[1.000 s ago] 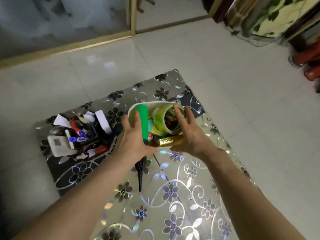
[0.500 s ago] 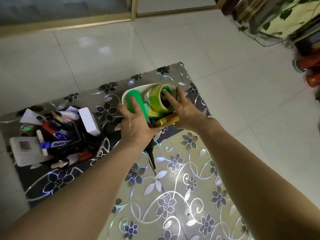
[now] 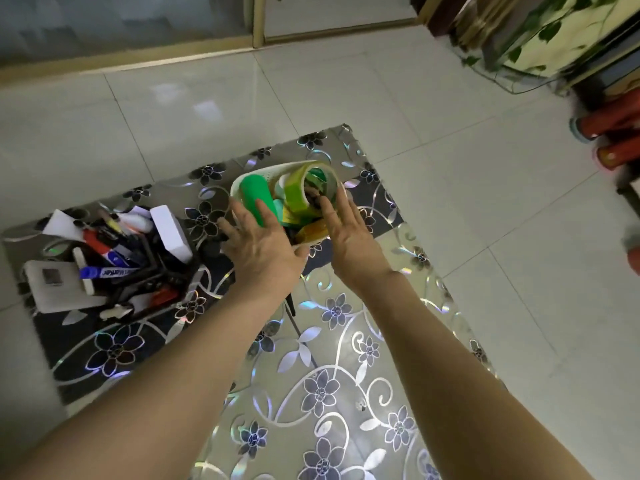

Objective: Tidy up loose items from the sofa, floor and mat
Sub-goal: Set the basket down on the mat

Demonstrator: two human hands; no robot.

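Observation:
A white basket point(image 3: 264, 171) stands on the silver flower-patterned mat point(image 3: 329, 375). It holds a green cylinder point(image 3: 254, 192), a yellow-green tape roll point(image 3: 294, 192), a gold packet point(image 3: 313, 232) and other small items. My left hand point(image 3: 263, 251) lies over the basket's near left rim with its fingers spread, touching the green cylinder. At the near right rim, my right hand point(image 3: 349, 237) has its fingers stretched out flat against the tape roll. Neither hand closes around anything. A thin black pointed thing point(image 3: 292, 306) sticks out below my left hand.
A black tray point(image 3: 138, 282) heaped with markers, pens and a white box point(image 3: 171, 233) sits on the mat's left part, beside a white device point(image 3: 52, 289). Pale floor tiles surround the mat. Red cylinders point(image 3: 609, 123) and leafy furniture stand at the right.
The basket has gone from held up in both hands to resting on the mat. My fingers have uncurled from its rim and now lie flat.

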